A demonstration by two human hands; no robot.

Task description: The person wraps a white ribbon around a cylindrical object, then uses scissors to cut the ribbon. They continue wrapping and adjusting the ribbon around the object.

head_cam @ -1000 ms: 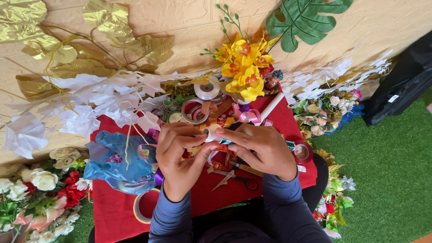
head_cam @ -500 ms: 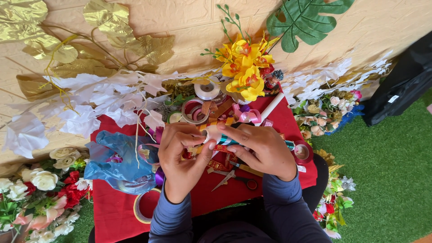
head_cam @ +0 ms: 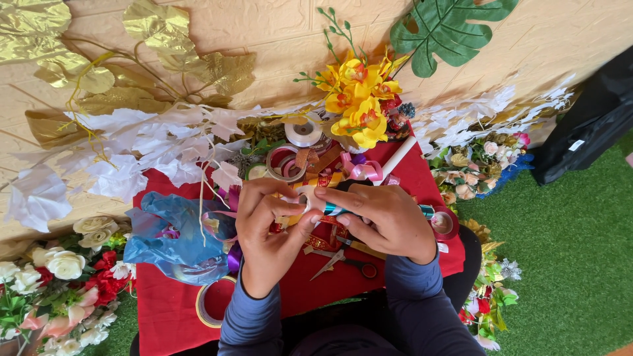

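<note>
My left hand (head_cam: 270, 234) and my right hand (head_cam: 386, 221) meet over a red cloth-covered board (head_cam: 165, 303) on my lap. Together they pinch a small white roll of tape (head_cam: 308, 198), thumbs and fingertips pressed on it. My right hand also seems to grip a thin teal-ended stick under its fingers. A pair of scissors (head_cam: 343, 258) lies on the cloth just below both hands. A crumpled blue plastic bag (head_cam: 171, 237) sits left of my left hand.
Ribbon and tape rolls (head_cam: 285, 161) crowd the cloth's far edge beside yellow artificial flowers (head_cam: 359, 99). White paper leaves (head_cam: 132, 148), gold leaves (head_cam: 165, 39) and a green leaf (head_cam: 442, 29) lie against the beige wall. Flower bunches (head_cam: 53, 283) flank both sides on green turf (head_cam: 567, 264).
Both hands stay together on the tape roll with only slight finger shifts. Nothing else has moved.
</note>
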